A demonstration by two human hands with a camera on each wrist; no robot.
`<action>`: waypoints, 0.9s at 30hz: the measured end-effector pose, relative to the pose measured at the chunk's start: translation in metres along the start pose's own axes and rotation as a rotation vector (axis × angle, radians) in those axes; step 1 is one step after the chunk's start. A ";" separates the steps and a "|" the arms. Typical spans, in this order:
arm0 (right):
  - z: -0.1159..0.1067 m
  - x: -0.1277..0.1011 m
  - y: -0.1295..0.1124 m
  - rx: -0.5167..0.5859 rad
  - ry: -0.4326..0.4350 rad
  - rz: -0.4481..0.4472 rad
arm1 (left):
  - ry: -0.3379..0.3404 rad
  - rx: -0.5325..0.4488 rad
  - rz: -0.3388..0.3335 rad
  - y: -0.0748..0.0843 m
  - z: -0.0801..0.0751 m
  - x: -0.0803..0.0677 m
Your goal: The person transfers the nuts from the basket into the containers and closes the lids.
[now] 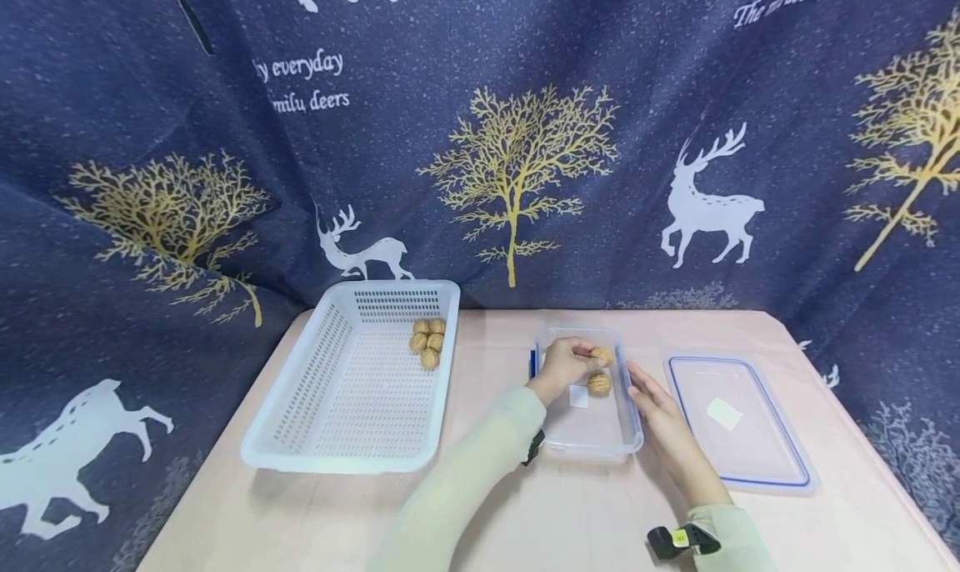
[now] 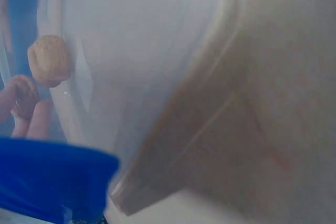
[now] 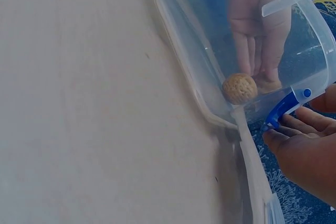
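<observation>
A clear plastic box [image 1: 592,430] with blue latches stands on the table. Inside it, my left hand [image 1: 561,367] pinches a walnut [image 1: 602,355] between thumb and fingers, low over the floor of the box. Another walnut [image 1: 599,384] lies right beside it; in the right wrist view this loose walnut [image 3: 240,88] shows through the box wall. My right hand [image 1: 662,413] rests against the box's right side with fingers extended, near a blue latch [image 3: 283,109]. Through the box, the left wrist view shows the left fingers [image 2: 38,121] at the held walnut.
On the left stands a white perforated basket [image 1: 337,462] with several walnuts [image 1: 428,341] grouped by its right wall. The box's clear lid [image 1: 757,451], rimmed in blue, lies flat on the right. A dark printed cloth [image 1: 480,38] hangs behind the table.
</observation>
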State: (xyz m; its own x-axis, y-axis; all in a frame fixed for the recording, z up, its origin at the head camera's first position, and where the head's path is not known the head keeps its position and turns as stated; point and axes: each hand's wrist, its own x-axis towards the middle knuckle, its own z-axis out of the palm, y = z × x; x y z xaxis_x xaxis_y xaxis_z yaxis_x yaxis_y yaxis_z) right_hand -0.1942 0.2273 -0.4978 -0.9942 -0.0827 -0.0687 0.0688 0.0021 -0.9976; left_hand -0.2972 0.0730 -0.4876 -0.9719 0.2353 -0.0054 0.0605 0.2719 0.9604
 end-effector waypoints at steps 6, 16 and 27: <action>0.000 -0.001 0.000 -0.006 0.005 0.005 | 0.028 0.034 -0.041 0.001 0.000 -0.001; 0.001 0.000 0.000 0.014 0.005 0.006 | 0.053 0.057 -0.057 0.002 0.000 -0.001; 0.000 0.000 0.001 -0.004 0.012 -0.004 | 0.064 0.116 0.007 0.018 -0.018 0.005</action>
State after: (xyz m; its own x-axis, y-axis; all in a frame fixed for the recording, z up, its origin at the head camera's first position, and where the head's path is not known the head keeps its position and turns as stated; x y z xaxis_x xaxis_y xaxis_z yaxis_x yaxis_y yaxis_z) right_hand -0.1940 0.2269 -0.4988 -0.9954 -0.0703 -0.0645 0.0643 0.0054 -0.9979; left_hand -0.3047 0.0624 -0.4658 -0.9837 0.1784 0.0231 0.0901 0.3775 0.9216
